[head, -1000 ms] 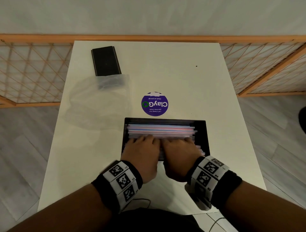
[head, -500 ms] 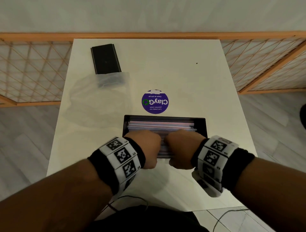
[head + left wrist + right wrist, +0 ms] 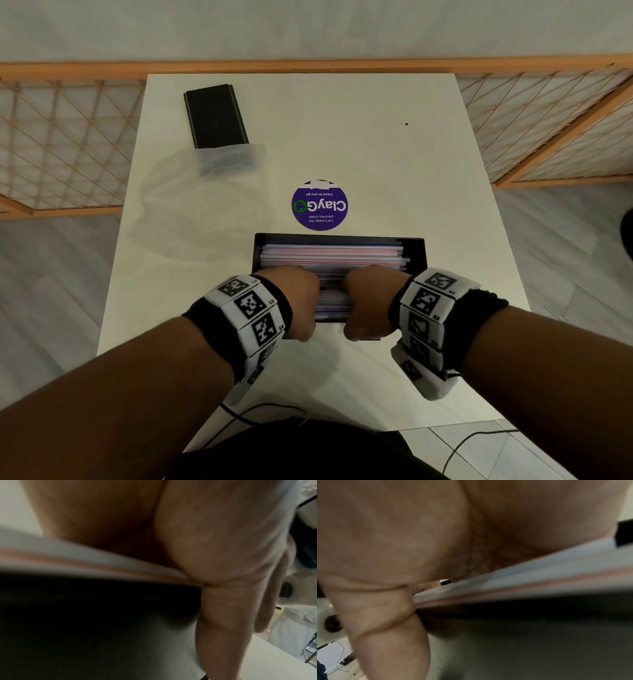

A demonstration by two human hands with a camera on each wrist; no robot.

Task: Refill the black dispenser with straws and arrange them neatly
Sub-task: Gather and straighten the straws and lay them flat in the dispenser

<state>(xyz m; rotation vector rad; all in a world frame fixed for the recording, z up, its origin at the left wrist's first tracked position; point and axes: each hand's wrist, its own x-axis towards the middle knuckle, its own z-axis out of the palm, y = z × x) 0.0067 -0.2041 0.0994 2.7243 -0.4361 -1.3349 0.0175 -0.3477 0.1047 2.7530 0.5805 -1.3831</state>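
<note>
Dispenser: the black dispenser [image 3: 416, 250] sits open at the centre of the head view, on the white table [image 3: 376, 137], just below the round purple sticker [image 3: 320, 205].
Straws: pastel straws [image 3: 332, 255] lie lengthwise in it, side by side, filling it close to the rim; a few ends at the right stick out past the others.
Left hand: the left hand [image 3: 291, 301] curls over the near part of the stack, fingers wrapped on a bunch of straws.
Right hand: the right hand [image 3: 371, 303] does the same beside it, gripping that same bunch.
Wrist views: blurred, mostly palm, straws and dark box wall.
Progress: refilling looks largely done; levelling the ends and settling the near layer remains.
Upper left: a black lid [image 3: 215, 116] and a clear plastic bag [image 3: 191, 209] lie apart from the dispenser.
</note>
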